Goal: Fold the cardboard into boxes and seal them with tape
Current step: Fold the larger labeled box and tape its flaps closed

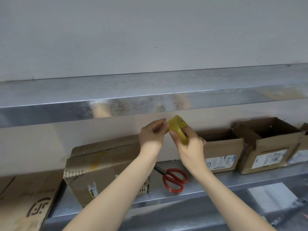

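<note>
At the worktop's (216,185) left edge lies a flat cardboard sheet (25,202) printed with a dark face-like mark, and it overhangs the front edge. Just to its right a closed box (103,165) stands toward the back edge. A strip of yellowish tape runs across its top, and its near corner is torn and ragged.

Both forearms reach up from the front edge and meet above the middle of the worktop, in front of the wall and just under the steel shelf (150,94). The left hand (153,135) has its thumb and fingertips pinched together against the left rim of the yellow tape roll (179,129). The right hand (191,147) grips the roll from below and behind, with the fingers curled round it. The roll is held in the air, clear of the worktop.

Below the hands, red-handled scissors (173,179) lie closed on the worktop, blades pointing left and back. To the right, along the back edge, stand a first open box (221,150) and a second open box (270,144) beside it, each with a white label on its front. Part of a third box (302,152) is cut off at the right edge.
</note>
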`<state>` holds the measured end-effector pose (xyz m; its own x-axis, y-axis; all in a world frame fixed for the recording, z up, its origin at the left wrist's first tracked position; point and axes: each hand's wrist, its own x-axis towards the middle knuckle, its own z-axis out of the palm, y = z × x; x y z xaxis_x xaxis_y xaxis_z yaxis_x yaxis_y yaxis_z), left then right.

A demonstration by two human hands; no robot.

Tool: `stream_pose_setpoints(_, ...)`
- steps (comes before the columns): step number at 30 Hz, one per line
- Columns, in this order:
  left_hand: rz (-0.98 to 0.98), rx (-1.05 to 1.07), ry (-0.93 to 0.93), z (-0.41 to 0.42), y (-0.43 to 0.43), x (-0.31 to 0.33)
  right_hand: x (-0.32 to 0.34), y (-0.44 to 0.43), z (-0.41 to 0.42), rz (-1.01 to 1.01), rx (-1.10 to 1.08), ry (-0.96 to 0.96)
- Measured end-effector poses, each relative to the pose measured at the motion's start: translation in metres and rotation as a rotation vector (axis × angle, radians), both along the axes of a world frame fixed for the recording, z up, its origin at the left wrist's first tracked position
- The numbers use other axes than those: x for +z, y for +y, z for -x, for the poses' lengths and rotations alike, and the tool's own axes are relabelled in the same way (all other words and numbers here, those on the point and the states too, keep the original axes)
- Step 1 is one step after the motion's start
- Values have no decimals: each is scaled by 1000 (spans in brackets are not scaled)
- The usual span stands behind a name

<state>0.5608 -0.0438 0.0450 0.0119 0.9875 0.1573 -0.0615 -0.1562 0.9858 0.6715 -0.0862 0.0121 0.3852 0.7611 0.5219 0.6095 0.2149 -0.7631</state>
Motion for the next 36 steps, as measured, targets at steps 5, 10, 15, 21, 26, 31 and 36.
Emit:
stream_pose_setpoints(5, -42, -8, 87, 3, 1, -4, -2, -2, -1, 1, 8, -33)
stream_pose_setpoints(10, 121, -39, -84, 5, 6, -1, -4, -4, -5, -51, 38, -32)
stream_pose_setpoints(15, 210, -54, -17, 3, 8, 2, -5, -1, -7, -91, 56, -64)
stream_pose_setpoints(21, 4, -76, 550, 6, 13, 10, -7, 1, -5, -22, 45, -115)
stream_pose_setpoints(26, -17, -102, 702, 9, 15, 11, -4, 7, -9, -1, 34, -198)
stream_pose_setpoints(31, -64, -52, 600, 13, 15, 9, 3, 9, -8, 27, 85, -161)
stream_pose_setpoints(36, 40, -75, 245, 17, 18, 14, 6, 8, -10, -23, 154, -144)
